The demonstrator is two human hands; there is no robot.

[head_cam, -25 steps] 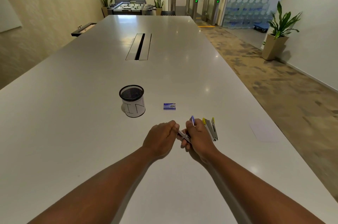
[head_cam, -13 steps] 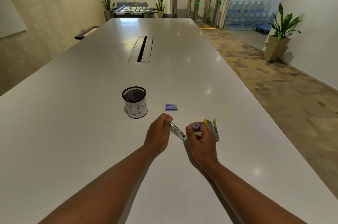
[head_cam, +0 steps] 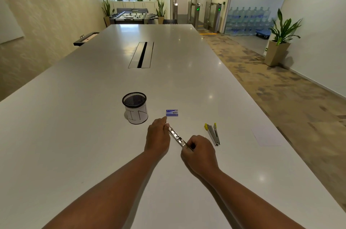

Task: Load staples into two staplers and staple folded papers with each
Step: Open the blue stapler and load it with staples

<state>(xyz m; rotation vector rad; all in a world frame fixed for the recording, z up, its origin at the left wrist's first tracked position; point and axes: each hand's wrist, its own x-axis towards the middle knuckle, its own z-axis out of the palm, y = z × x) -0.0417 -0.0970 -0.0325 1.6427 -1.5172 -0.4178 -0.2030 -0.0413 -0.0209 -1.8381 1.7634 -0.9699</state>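
Two hands on one stapler (head_cam: pixel 176 136), opened out flat, lying diagonally across the table (head_cam: pixel 74 135) from far-left to near-right. My left hand (head_cam: pixel 158 138) pinches its far end, fingers curled round the metal. My right hand (head_cam: pixel 199 151) pinches the near end, fingers curled; what sits under those fingertips is hidden, can't tell. The silver channel shows between my hands, low over the table; touching it or not, can't tell.

Second stapler (head_cam: pixel 213 133), yellow tips, lies on the table just right of my right hand, apart from it, yellow ends pointing far, closed end near. Nobody touching it.

Staple box (head_cam: pixel 171 113), small, blue and white, flat on the table just beyond my left hand, not touching.

Mesh cup (head_cam: pixel 135 107), black with a white paper wrap marked in pen, stands upright far-left of my left hand, left of the box.

White paper (head_cam: pixel 266 136) lies flat well right of the yellow stapler, near the table's right edge, faint against the white top.

Cable slot (head_cam: pixel 141 54) runs down the table's middle, far off. Potted plant (head_cam: pixel 280 39) on the floor at far right.
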